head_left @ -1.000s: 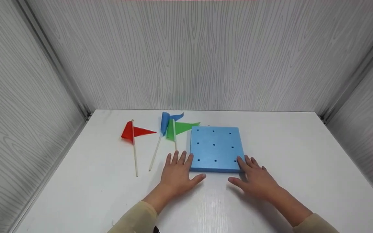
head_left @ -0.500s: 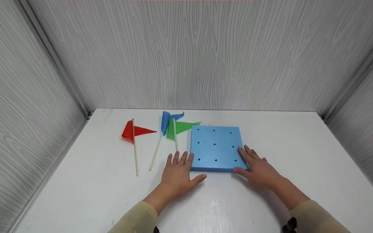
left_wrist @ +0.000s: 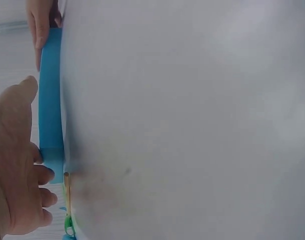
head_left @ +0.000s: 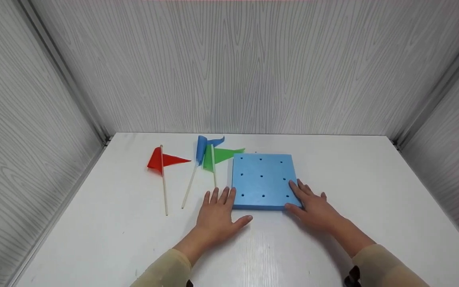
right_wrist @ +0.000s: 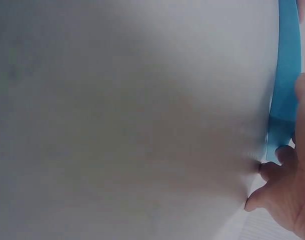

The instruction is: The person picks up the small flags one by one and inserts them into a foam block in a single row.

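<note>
A square blue board [head_left: 271,185] with several small holes lies flat on the white table. My left hand [head_left: 215,219] lies spread at the board's near left corner, its index finger along the left edge. My right hand [head_left: 317,211] rests at the near right corner, with the thumb [head_left: 295,209] against the front edge, the index finger over the top, and other fingers beside the right side. Left of the board lie a red flag [head_left: 156,161], a blue flag [head_left: 201,149] and a green flag [head_left: 208,159]; my left fingers cover the green flag's stick end.
The white table [head_left: 94,239] runs up to a wood-grain back wall [head_left: 229,71], with side walls to the left and right. The blue and green flags overlap near the back of the table, while the red one lies apart from them.
My right hand has slid forward along the board's right side, and its thumb has come onto the front edge. My left hand keeps its place beside the board.
</note>
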The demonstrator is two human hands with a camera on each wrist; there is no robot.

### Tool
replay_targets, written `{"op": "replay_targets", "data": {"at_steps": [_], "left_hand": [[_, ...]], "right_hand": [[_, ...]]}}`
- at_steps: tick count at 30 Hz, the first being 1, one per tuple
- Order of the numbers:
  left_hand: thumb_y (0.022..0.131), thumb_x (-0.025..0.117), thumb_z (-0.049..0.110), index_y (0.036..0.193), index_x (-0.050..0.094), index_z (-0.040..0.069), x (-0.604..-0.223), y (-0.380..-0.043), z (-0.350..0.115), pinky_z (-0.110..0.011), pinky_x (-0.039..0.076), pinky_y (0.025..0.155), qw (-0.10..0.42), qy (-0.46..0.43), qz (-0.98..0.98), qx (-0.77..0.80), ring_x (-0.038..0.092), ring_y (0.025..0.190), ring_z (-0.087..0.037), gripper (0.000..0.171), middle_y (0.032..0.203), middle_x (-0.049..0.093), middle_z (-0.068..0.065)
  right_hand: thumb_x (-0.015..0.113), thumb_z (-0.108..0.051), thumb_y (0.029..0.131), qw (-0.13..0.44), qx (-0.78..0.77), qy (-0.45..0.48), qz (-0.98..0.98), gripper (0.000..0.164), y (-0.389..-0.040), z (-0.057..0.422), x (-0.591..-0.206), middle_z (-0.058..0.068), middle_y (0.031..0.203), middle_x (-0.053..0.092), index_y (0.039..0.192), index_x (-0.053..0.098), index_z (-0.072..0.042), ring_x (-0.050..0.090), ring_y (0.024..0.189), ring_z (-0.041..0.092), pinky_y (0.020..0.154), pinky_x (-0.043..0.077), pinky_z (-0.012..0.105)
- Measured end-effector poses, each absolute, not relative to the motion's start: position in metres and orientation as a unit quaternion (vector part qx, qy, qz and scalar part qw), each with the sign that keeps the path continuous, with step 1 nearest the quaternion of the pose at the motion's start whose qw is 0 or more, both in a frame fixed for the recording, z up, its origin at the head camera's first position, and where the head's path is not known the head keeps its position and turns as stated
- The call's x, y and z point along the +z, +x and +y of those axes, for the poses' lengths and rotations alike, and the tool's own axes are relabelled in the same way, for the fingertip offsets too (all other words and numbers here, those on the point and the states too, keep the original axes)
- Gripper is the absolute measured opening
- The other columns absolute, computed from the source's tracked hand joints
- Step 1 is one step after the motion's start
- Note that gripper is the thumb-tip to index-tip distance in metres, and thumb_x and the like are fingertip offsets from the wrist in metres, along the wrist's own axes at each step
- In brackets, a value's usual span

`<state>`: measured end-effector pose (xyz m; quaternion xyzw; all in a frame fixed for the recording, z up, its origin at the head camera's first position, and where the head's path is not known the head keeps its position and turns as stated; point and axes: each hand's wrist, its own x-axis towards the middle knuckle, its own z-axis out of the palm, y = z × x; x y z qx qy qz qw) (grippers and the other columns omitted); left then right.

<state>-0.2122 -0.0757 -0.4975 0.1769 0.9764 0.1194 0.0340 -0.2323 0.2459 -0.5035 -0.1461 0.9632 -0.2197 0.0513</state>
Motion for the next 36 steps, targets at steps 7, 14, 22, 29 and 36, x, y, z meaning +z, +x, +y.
{"op": "replay_targets", "data": {"at_steps": [7,14,22,29,36], "left_hand": [[0.101,0.046,0.075,0.17,0.02,0.01,-0.494,-0.22,-0.097,-0.06,0.012,0.127,0.019,0.147,0.971,0.19,0.022,0.159,-0.041,0.098,0.172,0.027,-0.017],[0.102,0.051,0.07,0.171,0.015,0.015,-0.475,-0.245,-0.157,-0.062,0.012,0.126,0.0,0.07,0.967,0.244,0.021,0.159,-0.041,0.095,0.173,0.024,-0.019],[0.103,0.063,0.055,0.171,0.016,0.016,-0.467,-0.266,-0.226,-0.063,0.044,0.111,-0.049,0.017,0.947,0.316,0.045,0.145,-0.048,0.092,0.162,0.045,-0.023],[0.101,0.072,0.045,0.163,0.037,0.006,-0.485,-0.271,-0.262,-0.05,0.057,0.099,-0.071,0.005,0.925,0.373,0.063,0.123,-0.037,0.081,0.129,0.067,-0.019],[0.097,0.076,0.05,0.154,0.05,0.012,-0.496,-0.275,-0.273,-0.036,0.055,0.093,0.01,-0.016,0.909,0.415,0.059,0.111,-0.03,0.073,0.121,0.065,-0.014]], "right_hand": [[0.05,-0.068,0.104,0.052,-0.23,-0.138,0.962,0.087,-0.234,0.245,-0.51,0.014,0.174,0.02,0.17,0.023,-0.018,0.019,0.158,0.044,0.117,0.006,0.079],[0.053,-0.064,0.104,0.057,-0.245,-0.137,0.958,0.086,-0.236,0.241,-0.511,0.016,0.174,0.022,0.17,0.024,-0.017,0.018,0.159,0.043,0.117,0.003,0.079],[0.053,-0.066,0.103,0.058,-0.251,-0.126,0.958,0.087,-0.236,0.243,-0.514,0.016,0.173,0.023,0.17,0.023,-0.02,0.016,0.16,0.042,0.118,-0.001,0.078],[0.054,-0.065,0.103,0.054,-0.261,-0.123,0.956,0.086,-0.234,0.244,-0.513,0.016,0.172,0.024,0.17,0.024,-0.02,0.015,0.16,0.042,0.118,-0.004,0.077],[0.054,-0.065,0.103,0.057,-0.264,-0.119,0.955,0.086,-0.234,0.246,-0.513,0.015,0.173,0.024,0.17,0.023,-0.021,0.013,0.161,0.041,0.119,-0.007,0.075]]}}
